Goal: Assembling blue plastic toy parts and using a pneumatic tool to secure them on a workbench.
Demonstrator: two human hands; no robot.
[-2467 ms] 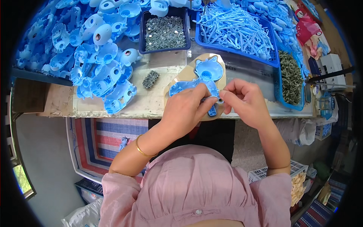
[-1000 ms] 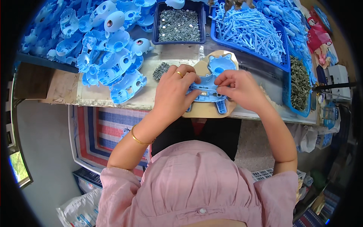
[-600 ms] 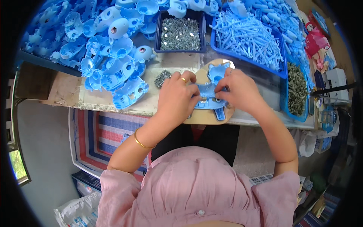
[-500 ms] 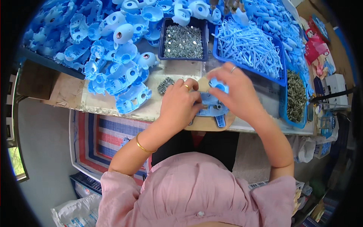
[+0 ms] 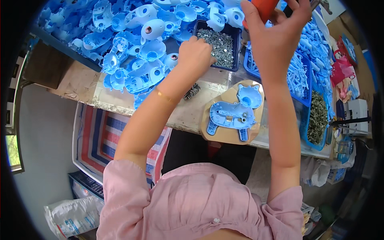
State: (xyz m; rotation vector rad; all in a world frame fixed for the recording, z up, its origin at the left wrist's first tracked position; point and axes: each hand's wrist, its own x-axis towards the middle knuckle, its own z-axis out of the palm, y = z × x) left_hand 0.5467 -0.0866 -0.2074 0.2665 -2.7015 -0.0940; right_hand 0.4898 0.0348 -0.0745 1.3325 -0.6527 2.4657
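My right hand (image 5: 278,34) is raised at the top, its fingers wrapped round an orange-red tool (image 5: 264,9) that runs out of the picture, so its working end is hidden. My left hand (image 5: 194,58) reaches over the left edge of a dark blue tray of small metal screws (image 5: 226,50). Its fingers are curled down, and whatever is between the fingertips is hidden. Between my forearms, a light blue animal-shaped plastic half-shell (image 5: 230,114) with a round head cup and two legs lies hollow side up on a tan board (image 5: 212,100).
Blue plastic shells (image 5: 152,50) are heaped at the left. Farther right stand a blue basket of thin blue parts (image 5: 298,76) and a container of dull metal pieces (image 5: 316,120). A dark bristly clump (image 5: 193,91) lies beside my left forearm. A striped cloth (image 5: 116,128) hangs below the table edge.
Both hands have left the half-shell. My left hand has moved up to the screw tray, and my right hand has risen and taken hold of the orange-red tool. The view has shifted slightly.
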